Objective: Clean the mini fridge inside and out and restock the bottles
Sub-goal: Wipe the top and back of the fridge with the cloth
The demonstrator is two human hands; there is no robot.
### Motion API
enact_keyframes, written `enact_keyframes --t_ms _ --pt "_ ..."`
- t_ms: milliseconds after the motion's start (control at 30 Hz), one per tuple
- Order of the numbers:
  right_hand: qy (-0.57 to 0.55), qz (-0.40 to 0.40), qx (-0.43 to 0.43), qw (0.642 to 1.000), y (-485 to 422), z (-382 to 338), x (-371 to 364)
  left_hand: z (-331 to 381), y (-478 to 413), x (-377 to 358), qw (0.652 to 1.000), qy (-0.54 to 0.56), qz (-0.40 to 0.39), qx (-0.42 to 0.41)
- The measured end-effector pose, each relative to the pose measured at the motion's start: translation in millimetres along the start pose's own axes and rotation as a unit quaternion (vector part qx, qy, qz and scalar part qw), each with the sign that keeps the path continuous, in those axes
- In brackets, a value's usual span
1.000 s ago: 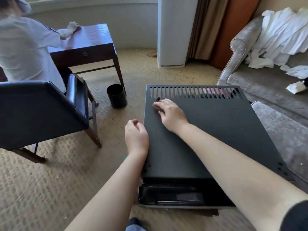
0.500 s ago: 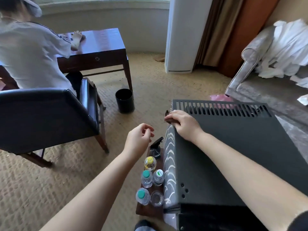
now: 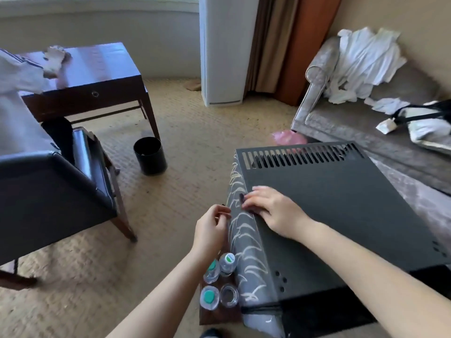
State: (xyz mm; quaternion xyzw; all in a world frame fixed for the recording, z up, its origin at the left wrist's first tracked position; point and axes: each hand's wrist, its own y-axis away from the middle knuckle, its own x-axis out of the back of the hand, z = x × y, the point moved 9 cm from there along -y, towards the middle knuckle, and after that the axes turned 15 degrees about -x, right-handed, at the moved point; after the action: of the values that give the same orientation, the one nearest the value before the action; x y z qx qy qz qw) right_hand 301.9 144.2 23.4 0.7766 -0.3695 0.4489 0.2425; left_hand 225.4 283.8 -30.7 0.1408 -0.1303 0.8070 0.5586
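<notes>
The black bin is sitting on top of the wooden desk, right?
Not quite. The black bin is sitting on the carpet, beside a leg of the wooden desk, not on top of it. The head view shows this.

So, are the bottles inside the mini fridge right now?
No, the bottles stand outside it on a brown board beside the mini fridge.

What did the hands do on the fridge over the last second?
The right hand slid along the left top edge of the fridge, from near the vent slots back toward the person. The left hand came off that edge, hung clear, and is now curled at the patterned side; whether it holds anything is unclear. The fridge, bottles and bin stayed put.
</notes>
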Motion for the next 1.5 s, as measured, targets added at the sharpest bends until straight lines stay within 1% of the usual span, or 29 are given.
enact_keyframes --t_ms 133,200,267,333,400,500,567,633,700,767,867,967,1033,1100,1167,1233,1333,1433,1500 --pt "0.0 0.057 -0.078 0.995 -100.9 10.7 9.7 -8.5 3.8 30.0 1.0 -0.017 0.018 -0.006" --pt "-0.004 0.087 -0.115 0.99 -125.8 11.2 9.9 -16.6 6.0 44.2 0.999 -0.022 0.03 -0.003" --pt "-0.007 0.1 -0.14 0.985 -124.2 7.9 7.8 -20.3 5.4 53.4 0.999 -0.024 0.044 -0.002" --pt "-0.016 0.089 -0.13 0.987 -98.1 -4.3 3.0 -12.0 -0.5 55.9 0.997 -0.036 0.059 -0.019" --pt "-0.02 0.077 -0.097 0.992 -51.5 -19.4 -3.8 4.8 -7.7 48.0 0.995 -0.051 0.073 -0.051" --pt "-0.043 0.059 -0.059 0.996 33.4 -29.5 -13.1 37.3 -15.8 12.4 0.99 -0.053 0.079 -0.109" --pt "-0.064 0.044 -0.052 0.996 82.8 -20.7 -15.0 60.8 -16.6 -24.6 0.986 -0.048 0.061 -0.15" --pt "-0.069 0.068 -0.08 0.992 114.8 11.6 -2.6 80.3 -12.0 -66.1 0.979 -0.093 0.023 -0.183" --pt "-0.066 0.136 -0.143 0.978 138.6 62.3 23.5 93.3 -1.7 -106.2 0.963 -0.175 -0.023 -0.203" --pt "-0.058 0.214 -0.204 0.954 160.8 114.4 57.1 105.4 8.0 -139.0 0.942 -0.234 -0.058 -0.231" --pt "-0.027 0.299 -0.288 0.909 191.6 193.1 103.2 121.3 16.5 -179.2 0.916 -0.278 -0.095 -0.273" --pt "-0.024 0.329 -0.368 0.869 210.4 262.7 134.6 137.3 16.6 -212.8 0.902 -0.285 -0.105 -0.306" --pt "-0.05 0.327 -0.388 0.86 212.8 290.6 144.1 147.7 16.6 -235.9 0.899 -0.285 -0.107 -0.316" --pt "-0.099 0.314 -0.39 0.86 212.2 301.5 148.7 155.9 16.5 -260.9 0.9 -0.282 -0.114 -0.314" --pt "-0.12 0.297 -0.364 0.875 218.6 298.7 149.0 162.1 18.7 -282.4 0.893 -0.297 -0.117 -0.319" --pt "-0.11 0.284 -0.316 0.899 237.1 288.6 146.5 165.6 20.0 -293.9 0.875 -0.335 -0.117 -0.328" --pt "-0.112 0.27 -0.244 0.924 281.6 275.3 137.9 165.7 18.6 -293.2 0.873 -0.346 -0.107 -0.326" --pt "-0.102 0.272 -0.191 0.938 323.6 268.9 131.3 168.6 19.9 -292.4 0.876 -0.35 -0.104 -0.315" --pt "-0.111 0.28 -0.165 0.939 344.7 274.7 128.0 171.6 21.8 -292.4 0.875 -0.357 -0.1 -0.312"
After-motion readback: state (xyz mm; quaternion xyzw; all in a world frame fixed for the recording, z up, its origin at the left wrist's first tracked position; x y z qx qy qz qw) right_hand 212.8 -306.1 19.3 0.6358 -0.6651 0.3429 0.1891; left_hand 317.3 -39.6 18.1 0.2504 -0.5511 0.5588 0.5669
